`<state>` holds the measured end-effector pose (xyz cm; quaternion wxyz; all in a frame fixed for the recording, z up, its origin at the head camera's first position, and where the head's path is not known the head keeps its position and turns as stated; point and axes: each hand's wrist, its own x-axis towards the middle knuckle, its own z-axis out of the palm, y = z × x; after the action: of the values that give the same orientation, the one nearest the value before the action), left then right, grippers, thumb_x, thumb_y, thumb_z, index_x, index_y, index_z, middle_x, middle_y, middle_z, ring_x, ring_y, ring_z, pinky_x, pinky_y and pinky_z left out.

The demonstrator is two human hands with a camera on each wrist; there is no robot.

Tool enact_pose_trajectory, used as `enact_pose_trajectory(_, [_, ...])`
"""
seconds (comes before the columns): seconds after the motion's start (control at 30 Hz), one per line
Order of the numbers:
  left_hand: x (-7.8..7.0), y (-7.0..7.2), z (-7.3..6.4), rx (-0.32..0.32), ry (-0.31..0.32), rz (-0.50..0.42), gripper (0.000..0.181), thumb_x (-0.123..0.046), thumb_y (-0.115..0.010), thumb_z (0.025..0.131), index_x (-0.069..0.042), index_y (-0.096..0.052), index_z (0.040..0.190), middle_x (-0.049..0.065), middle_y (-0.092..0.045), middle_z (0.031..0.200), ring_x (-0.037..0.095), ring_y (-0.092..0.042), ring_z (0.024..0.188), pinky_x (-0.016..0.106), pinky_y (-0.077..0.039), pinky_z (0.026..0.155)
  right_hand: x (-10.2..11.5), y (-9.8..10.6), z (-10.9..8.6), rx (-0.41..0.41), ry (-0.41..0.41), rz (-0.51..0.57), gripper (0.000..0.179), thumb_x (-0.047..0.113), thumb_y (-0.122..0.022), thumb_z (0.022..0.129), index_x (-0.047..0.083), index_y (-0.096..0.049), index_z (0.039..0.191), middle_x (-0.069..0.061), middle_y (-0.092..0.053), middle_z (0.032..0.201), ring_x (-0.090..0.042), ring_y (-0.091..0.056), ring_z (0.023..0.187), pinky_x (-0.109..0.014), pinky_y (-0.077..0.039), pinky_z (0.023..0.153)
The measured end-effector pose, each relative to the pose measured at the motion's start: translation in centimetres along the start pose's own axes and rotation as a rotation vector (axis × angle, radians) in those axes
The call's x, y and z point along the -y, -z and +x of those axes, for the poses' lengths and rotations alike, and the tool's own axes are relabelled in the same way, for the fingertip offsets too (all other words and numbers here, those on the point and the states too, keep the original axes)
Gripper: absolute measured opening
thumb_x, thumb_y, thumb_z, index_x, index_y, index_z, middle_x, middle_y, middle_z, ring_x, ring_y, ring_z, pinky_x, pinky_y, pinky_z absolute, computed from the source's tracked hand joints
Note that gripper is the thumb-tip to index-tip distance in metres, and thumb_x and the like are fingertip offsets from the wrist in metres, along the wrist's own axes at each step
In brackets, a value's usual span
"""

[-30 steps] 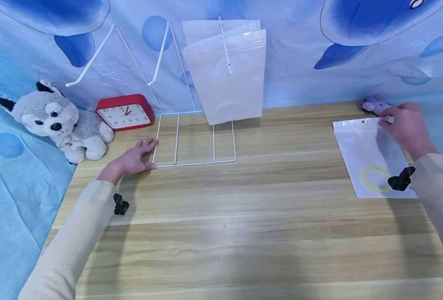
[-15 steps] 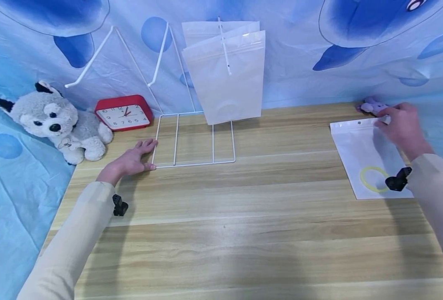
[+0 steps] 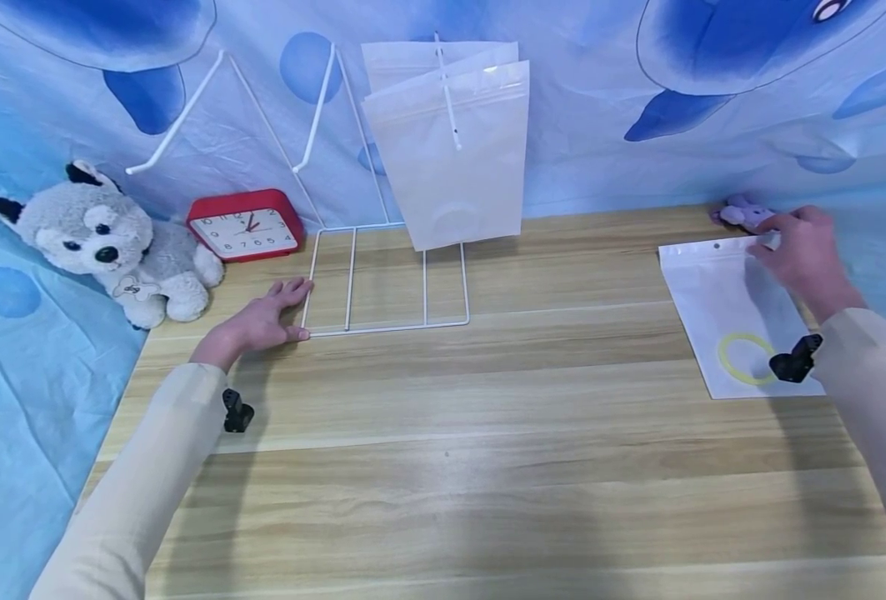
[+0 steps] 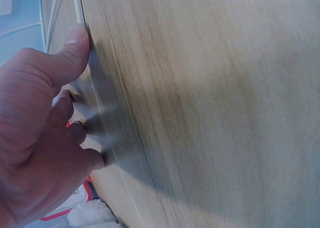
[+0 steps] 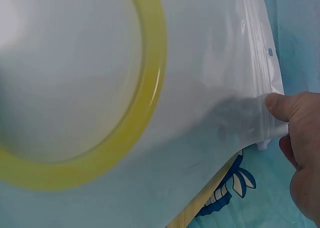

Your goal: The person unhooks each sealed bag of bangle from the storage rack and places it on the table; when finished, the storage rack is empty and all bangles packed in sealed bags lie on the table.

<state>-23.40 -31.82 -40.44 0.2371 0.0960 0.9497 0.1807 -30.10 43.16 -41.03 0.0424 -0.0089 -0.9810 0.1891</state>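
Observation:
My left hand [image 3: 258,323] rests at the left end of the white wire display rack [image 3: 393,330], fingers spread. Its thumb touches the front corner and a fingertip touches the side wire; the thumb on the wire also shows in the left wrist view. At the far right, my right hand [image 3: 808,254] pinches the top corner of a white zip bag [image 3: 713,300] between thumb and fingers. Through the bag's front shows a yellow ring [image 5: 155,63]. Similar white zip bags [image 3: 461,179] hang from the rack's right hook [image 3: 448,104]. The left and middle hooks [image 3: 313,125] hold nothing.
A grey and white plush husky [image 3: 105,242] and a red clock [image 3: 246,225] stand left of the rack. Behind the right hand lies a small purple plush toy [image 3: 743,212]. A blue patterned cloth [image 3: 585,150] backs the wooden table [image 3: 443,467].
The whole scene shifts slightly left in the head view. Both hands keep their places on the rack and the zip bag.

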Motion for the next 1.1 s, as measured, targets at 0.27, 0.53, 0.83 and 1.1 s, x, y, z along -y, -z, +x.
enact_pose_trajectory(0.27, [-0.01,0.00,-0.01,-0.005,0.005,-0.005,0.089,-0.024,-0.071,0.094,-0.011,-0.014,0.161,0.019,-0.003,0.166,0.047,0.006,0.148,0.071,-0.009,0.111,-0.19,-0.20,-0.09,0.021,-0.023,0.004,0.031,0.001,-0.063,0.093,-0.020,-0.055,0.114,-0.038,-0.036,0.126,-0.054,-0.021,0.124,-0.066,-0.020,0.107])
enact_pose_trajectory(0.53, [-0.06,-0.03,-0.12,0.005,-0.003,-0.006,0.089,-0.025,-0.070,0.095,-0.010,-0.013,0.161,0.019,-0.002,0.166,0.048,0.007,0.147,0.070,-0.009,0.112,-0.25,-0.33,-0.12,0.038,-0.023,0.009,0.033,0.002,-0.064,0.093,-0.021,-0.054,0.116,-0.038,-0.034,0.129,-0.055,-0.019,0.124,-0.067,-0.017,0.109])
enact_pose_trajectory(0.83, [-0.01,-0.06,0.10,0.006,0.000,-0.014,0.089,-0.024,-0.071,0.094,-0.011,-0.013,0.161,0.018,-0.001,0.166,0.047,0.007,0.148,0.071,-0.008,0.111,0.02,-0.20,-0.35,0.041,-0.023,0.000,0.035,0.000,-0.065,0.092,-0.022,-0.053,0.115,-0.039,-0.037,0.125,-0.055,-0.025,0.118,-0.067,-0.023,0.102])
enact_pose_trajectory(1.1, [0.00,-0.05,0.12,-0.008,-0.006,-0.012,0.089,-0.023,-0.072,0.094,-0.010,-0.015,0.161,0.018,-0.003,0.166,0.048,0.006,0.147,0.071,-0.009,0.111,-0.26,0.12,-0.56,-0.002,0.001,-0.011,0.030,0.001,-0.059,0.095,-0.020,-0.055,0.116,-0.040,-0.038,0.125,-0.056,-0.029,0.117,-0.067,-0.026,0.100])
